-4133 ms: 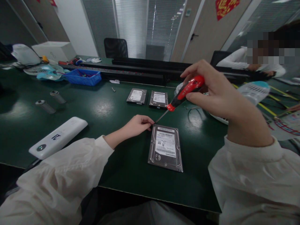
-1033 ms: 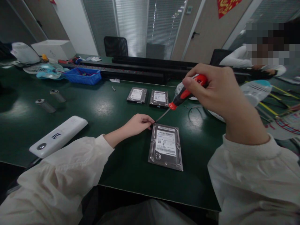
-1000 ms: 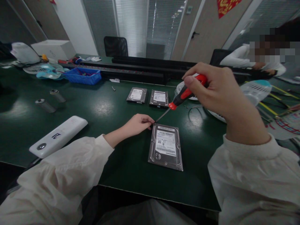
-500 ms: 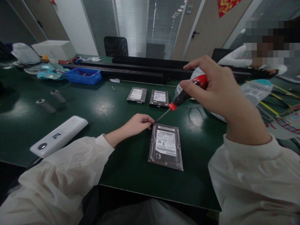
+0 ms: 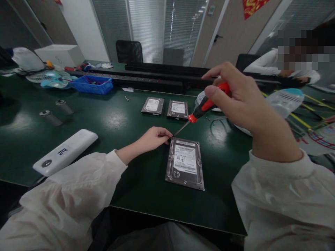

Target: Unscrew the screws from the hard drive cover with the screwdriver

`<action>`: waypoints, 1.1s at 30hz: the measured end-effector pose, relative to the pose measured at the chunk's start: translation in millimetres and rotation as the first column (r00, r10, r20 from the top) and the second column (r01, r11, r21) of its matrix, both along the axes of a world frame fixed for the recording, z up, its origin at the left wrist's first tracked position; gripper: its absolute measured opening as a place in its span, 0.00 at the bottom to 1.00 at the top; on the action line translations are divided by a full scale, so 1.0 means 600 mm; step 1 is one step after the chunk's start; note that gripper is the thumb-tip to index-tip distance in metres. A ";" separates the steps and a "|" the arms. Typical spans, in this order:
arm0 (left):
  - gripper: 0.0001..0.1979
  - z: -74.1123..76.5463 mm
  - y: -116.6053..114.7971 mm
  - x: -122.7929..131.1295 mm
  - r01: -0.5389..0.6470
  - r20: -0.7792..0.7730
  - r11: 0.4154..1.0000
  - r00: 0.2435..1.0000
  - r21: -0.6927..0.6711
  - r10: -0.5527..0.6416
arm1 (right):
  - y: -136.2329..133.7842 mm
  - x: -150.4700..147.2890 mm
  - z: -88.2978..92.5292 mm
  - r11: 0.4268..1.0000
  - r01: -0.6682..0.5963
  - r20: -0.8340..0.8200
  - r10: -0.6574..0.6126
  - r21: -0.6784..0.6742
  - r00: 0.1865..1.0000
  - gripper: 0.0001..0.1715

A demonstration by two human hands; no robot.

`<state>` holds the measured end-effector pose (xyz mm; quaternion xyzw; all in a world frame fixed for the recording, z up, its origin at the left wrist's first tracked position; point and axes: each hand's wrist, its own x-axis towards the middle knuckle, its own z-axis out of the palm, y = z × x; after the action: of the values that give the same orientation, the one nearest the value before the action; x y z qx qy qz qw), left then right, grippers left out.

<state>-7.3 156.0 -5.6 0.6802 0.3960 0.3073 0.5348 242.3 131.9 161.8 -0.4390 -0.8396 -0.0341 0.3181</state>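
Observation:
A hard drive [image 5: 184, 164] lies label up on the green table, near its front edge. My right hand [image 5: 237, 99] grips the red and black handle of a screwdriver [image 5: 202, 106], thumb on one side, index finger lifted off. Its shaft slants down to the left, and the tip meets the drive's far left corner. At that corner my left hand [image 5: 156, 139] has its thumb and fingers pinched close around the tip. What sits between those fingertips is too small to make out. Two more hard drives, one on the left [image 5: 153, 106] and one on the right [image 5: 177, 109], lie farther back.
A white device [image 5: 65, 152] marked 21 lies left, with two metal cylinders [image 5: 51, 118] behind it. Beyond stands a blue basket [image 5: 92, 85]. Long black bars [image 5: 151, 82] cross the back. Small screws [image 5: 209, 119] and a white fan-like part [image 5: 280, 101] are right; a person sits there.
The screwdriver handle has turned in my right hand, showing more red on its side. My right thumb and fingers have shifted slightly around it. My left hand and the drive stay put.

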 end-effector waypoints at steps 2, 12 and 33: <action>0.09 0.000 0.000 0.000 0.003 -0.003 1.000 1.000 0.004 -0.003 | 0.003 0.000 -0.002 0.995 0.095 0.038 -0.096 0.040 0.995 0.18; 0.09 0.002 0.000 -0.003 0.009 -0.014 1.000 1.000 -0.010 -0.009 | 0.001 0.005 0.000 0.994 0.111 0.033 -0.111 -0.001 0.993 0.21; 0.08 0.023 -0.013 0.010 -0.060 -0.033 0.997 0.998 -0.043 0.059 | -0.010 -0.067 0.008 0.997 0.040 -0.069 -0.045 -0.073 0.997 0.13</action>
<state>-1.1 148.1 8.2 0.6609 0.4311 0.3036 0.5340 202.3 125.7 166.3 -0.4688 -0.8190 0.0049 0.3310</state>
